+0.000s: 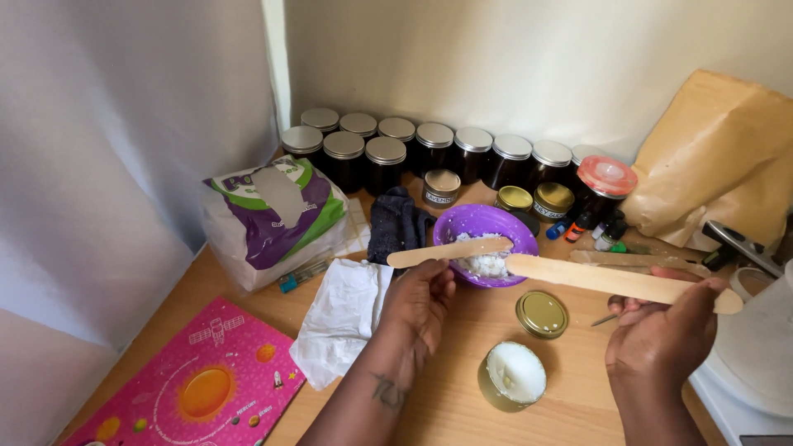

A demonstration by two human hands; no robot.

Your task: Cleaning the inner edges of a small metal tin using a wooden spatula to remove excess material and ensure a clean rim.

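Both hands grip flat wooden sticks: the left hand [420, 301], at lower centre, pinches the shorter stick [450, 250] near its left end, and the right hand [661, 334], at lower right, closes around the right end of the longer stick [615, 281]

Each stick runs roughly left to right across mid-frame, and their free ends meet over the purple bowl [487, 221] just above the hands, the shorter one's end dipping toward the white crumbly stuff [486, 264] inside; the left hand is the nearer to the bowl

Largest around them, a crumpled brown paper bag [719, 157] fills the upper right, and a white, green and purple plastic bag [268, 215] lies at left, with a pink picture book [198, 388] in the lower left corner

A row of dark jars with silver lids [434, 149] lines the wall

Crumpled white tissue [343, 318] lies left of the left hand

Below the bowl, between the hands, stand an open jar of white wax-like fill [512, 376] and its loose gold lid [542, 314], both well under the sticks
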